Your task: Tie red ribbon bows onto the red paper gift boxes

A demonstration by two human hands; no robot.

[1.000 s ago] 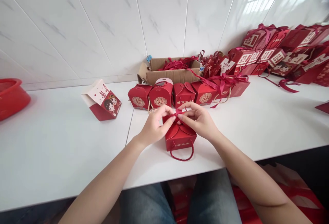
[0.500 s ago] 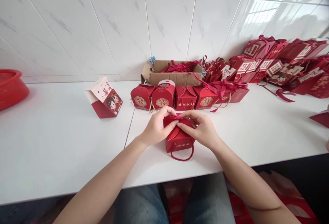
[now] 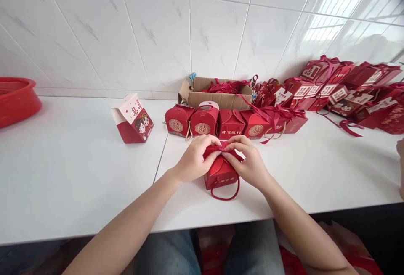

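Observation:
A small red gift box (image 3: pixel 221 178) with gold lettering stands on the white table in front of me, its rope handle (image 3: pixel 225 199) hanging down the near side. Over its top, my left hand (image 3: pixel 197 157) pinches a red ribbon (image 3: pixel 222 146) between thumb and fingers. From the other side my right hand (image 3: pixel 248 159) pinches the same ribbon, the two sets of fingertips almost meeting at its middle. My fingers cover part of the ribbon and the box's top. Just behind stands a row of similar red boxes (image 3: pixel 203 125).
An open cardboard box (image 3: pixel 217 99) of red ribbons sits by the tiled wall. Finished-looking red boxes (image 3: pixel 320 73) are piled at right. A red-and-white box (image 3: pixel 135 123) stands left, beyond it a red plastic basin (image 3: pixel 19 107). Another person's hand (image 3: pixel 400 153) shows at the right edge.
The view has shifted slightly. Both hands stay at the ribbon on the box top, with only small finger movements. The other person's hand shows more at the right edge.

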